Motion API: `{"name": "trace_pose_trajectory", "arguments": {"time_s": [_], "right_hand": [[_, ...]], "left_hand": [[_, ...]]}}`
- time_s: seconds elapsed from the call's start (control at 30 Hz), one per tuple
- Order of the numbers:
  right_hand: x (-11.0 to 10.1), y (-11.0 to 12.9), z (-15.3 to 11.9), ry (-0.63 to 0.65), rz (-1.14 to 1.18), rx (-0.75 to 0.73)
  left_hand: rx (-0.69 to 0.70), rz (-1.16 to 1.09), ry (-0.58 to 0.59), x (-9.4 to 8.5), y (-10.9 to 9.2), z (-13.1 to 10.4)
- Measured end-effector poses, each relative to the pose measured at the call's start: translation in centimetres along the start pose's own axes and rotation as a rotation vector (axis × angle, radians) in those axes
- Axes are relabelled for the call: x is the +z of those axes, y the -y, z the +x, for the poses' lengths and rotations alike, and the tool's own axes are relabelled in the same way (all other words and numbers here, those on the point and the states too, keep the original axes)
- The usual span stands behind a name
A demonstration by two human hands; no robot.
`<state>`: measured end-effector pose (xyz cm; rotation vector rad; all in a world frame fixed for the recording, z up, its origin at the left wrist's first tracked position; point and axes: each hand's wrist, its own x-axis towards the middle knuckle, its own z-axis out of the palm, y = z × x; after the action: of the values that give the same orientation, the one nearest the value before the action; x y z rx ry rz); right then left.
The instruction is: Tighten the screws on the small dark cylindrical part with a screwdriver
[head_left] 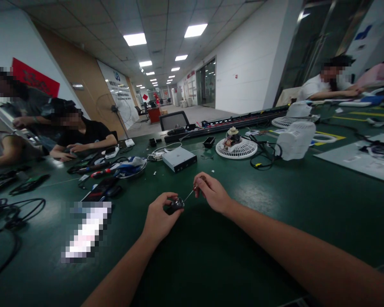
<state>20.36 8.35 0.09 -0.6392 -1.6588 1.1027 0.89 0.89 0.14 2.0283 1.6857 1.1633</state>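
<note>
My left hand (160, 213) is closed around a small dark cylindrical part (178, 204) with a shiny rim, its round end turned toward the right. In my right hand (213, 194) is a screwdriver (189, 195), gripped by its handle, most of which my fingers cover. The thin metal shaft slants down to the left, its tip at or close to the part's rim; whether they touch I cannot tell. Both hands are just above the green table (192, 264). Beyond them lies a silver disc drive (179, 159).
Further back are a white fan grille with a motor (236, 144), a white housing (297, 140) with a black cable, and a small black tray (209, 141). A blurred bright phone-like object (88, 232) and cables (16, 213) lie left. Other people sit at both sides.
</note>
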Motion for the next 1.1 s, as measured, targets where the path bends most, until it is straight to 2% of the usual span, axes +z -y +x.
{"name": "trace_pose_trajectory", "arguments": {"time_s": [0.07,0.23,0.37,0.5,0.63,0.77,0.97,1.1], "right_hand": [[0.0,-0.1,0.0,0.02,0.048,0.022],[0.1,-0.1,0.0,-0.058,0.029,0.015],[0.2,0.2,-0.3,0.027,0.026,0.016],[0.2,0.7,-0.4,-0.011,-0.041,-0.029],[0.2,0.8,-0.3,0.026,-0.028,-0.021],[0.1,0.7,-0.1,-0.046,-0.015,-0.014],[0.0,0.9,-0.1,-0.008,0.034,0.004],[0.0,1.2,-0.2,-0.019,-0.061,-0.057]], "left_hand": [[0.014,-0.004,0.011,0.0,0.1,0.0],[0.015,0.013,-0.005,0.0,0.6,0.0],[0.007,0.02,-0.018,-0.1,0.6,0.0],[0.005,0.03,-0.039,-0.2,0.4,0.1],[0.043,0.05,-0.026,-0.1,0.6,0.0],[0.065,0.064,-0.05,-0.1,0.7,0.0],[0.073,0.075,-0.041,-0.2,0.3,0.0],[0.077,0.071,-0.054,-0.2,0.3,0.0]]}}
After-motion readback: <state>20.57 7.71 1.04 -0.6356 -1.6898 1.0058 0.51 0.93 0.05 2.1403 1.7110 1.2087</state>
